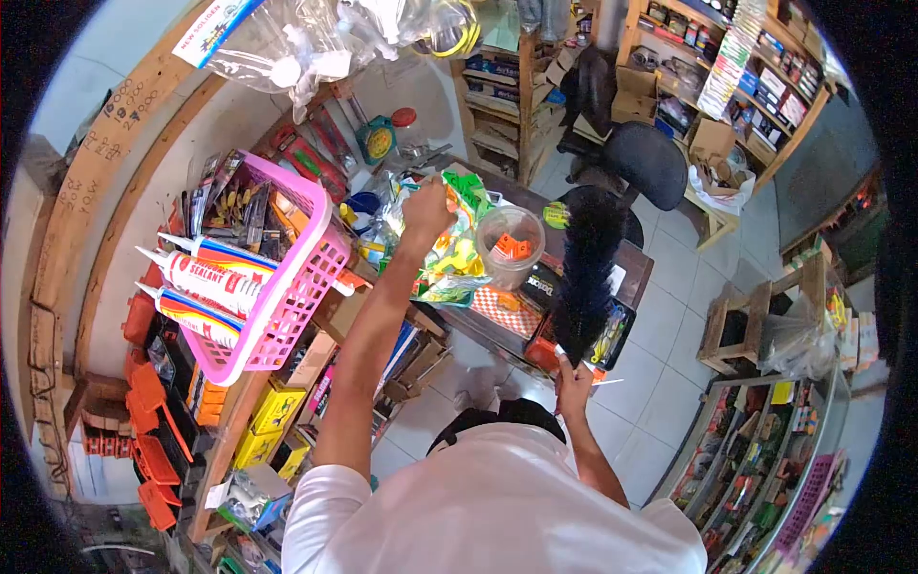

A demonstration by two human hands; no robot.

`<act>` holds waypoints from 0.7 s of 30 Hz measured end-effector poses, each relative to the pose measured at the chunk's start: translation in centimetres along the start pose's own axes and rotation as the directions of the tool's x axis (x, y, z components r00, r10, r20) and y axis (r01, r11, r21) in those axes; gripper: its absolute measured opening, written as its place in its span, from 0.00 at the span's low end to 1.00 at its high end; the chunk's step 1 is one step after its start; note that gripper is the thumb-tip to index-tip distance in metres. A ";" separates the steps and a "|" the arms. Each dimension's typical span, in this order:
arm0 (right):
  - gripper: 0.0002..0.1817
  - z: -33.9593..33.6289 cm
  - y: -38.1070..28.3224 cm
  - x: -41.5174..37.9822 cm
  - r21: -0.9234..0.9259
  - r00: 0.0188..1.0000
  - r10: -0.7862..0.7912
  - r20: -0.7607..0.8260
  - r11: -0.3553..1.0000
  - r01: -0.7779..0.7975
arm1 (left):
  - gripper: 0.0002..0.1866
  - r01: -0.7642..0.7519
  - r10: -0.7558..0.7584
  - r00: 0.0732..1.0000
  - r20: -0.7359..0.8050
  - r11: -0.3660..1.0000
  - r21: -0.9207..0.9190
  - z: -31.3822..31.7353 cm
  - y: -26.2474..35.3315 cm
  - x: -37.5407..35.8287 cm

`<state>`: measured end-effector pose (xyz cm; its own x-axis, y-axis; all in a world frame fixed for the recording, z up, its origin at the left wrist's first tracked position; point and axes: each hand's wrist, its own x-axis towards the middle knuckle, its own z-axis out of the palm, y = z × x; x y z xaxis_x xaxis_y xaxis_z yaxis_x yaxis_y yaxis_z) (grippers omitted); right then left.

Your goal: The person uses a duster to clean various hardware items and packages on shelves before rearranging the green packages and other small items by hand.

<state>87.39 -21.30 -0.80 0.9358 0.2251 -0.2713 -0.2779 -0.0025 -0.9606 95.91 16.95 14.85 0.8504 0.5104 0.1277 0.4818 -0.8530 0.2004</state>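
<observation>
My right hand [574, 385] is closed round the handle of a fluffy black duster [587, 258], which points away from me over the right side of the desk. My left hand [428, 207] is closed on a green and yellow plastic packet [465, 195] among similar packets at the desk's left side. Between the hands stands a clear round tub [511, 247] with orange pieces inside. Beneath the tub lies an orange and white checked packet [507, 312]. A black box [541, 287] sits beside it, partly covered by the duster.
A pink basket [304, 298] with sealant tubes [206, 279] stands to my left. Hanging plastic bags [325, 48] are overhead. Beyond the desk [622, 251] is a black chair [644, 163]. Stocked shelves [755, 77] line the back right, and a glass display case [755, 469] is at right.
</observation>
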 end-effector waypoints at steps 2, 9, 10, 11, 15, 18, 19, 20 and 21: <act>0.18 0.0 0.1 0.0 0.019 0.999 -0.033 -0.002 0.999 0.033 | 0.33 -0.005 0.003 0.996 -0.088 1.000 -0.020 -2.1 0.5 -1.8; 0.19 -0.1 -2.0 -0.7 0.065 0.999 -0.006 0.042 0.998 0.003 | 0.24 -0.026 -0.117 0.992 -0.053 0.228 -0.973 -5.3 0.4 -14.6; 0.20 -0.1 -2.5 -0.7 0.063 0.996 -0.007 0.088 0.998 0.001 | 0.27 0.079 -0.182 0.979 0.093 -0.081 -0.994 -3.6 0.0 -17.4; 0.21 -0.1 -2.7 -0.7 0.057 0.990 -0.005 0.139 0.998 -0.003 | 0.29 0.152 -0.207 0.947 0.247 -0.389 -0.909 -0.9 -0.7 -20.5; 0.21 0.0 -2.2 0.5 0.034 0.937 -0.004 0.348 0.999 -0.009 | 0.32 0.164 -0.003 0.970 0.245 -0.735 -0.658 8.4 -1.4 -32.7; 0.20 -0.4 -1.5 1.5 -0.018 0.841 0.035 0.540 0.999 -0.030 | 0.32 -0.006 -0.280 0.861 0.424 -0.840 -0.542 13.2 -1.9 -39.9; 0.20 -0.6 -1.1 2.3 -0.039 0.816 0.053 0.576 0.999 -0.037 | 0.31 -0.103 -0.403 0.803 0.439 -0.819 -0.564 14.2 -2.0 -41.9; 0.17 -0.6 -1.1 2.7 -0.093 0.728 0.067 0.683 0.996 -0.005 | 0.31 -0.146 -0.444 0.783 0.436 -0.812 -0.565 13.6 -1.9 -42.9; 0.14 -0.1 -1.3 2.7 -0.139 0.624 0.087 0.777 0.990 0.035 | 0.31 -0.255 -0.516 0.769 0.377 -0.789 -0.559 12.4 -2.0 -43.4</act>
<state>90.27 -20.78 -0.25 0.3911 0.8970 -0.2061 -0.2117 -0.1302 -0.9686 60.63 -4.90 -3.10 0.4846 0.7918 -0.3719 -0.7152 0.6034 0.3528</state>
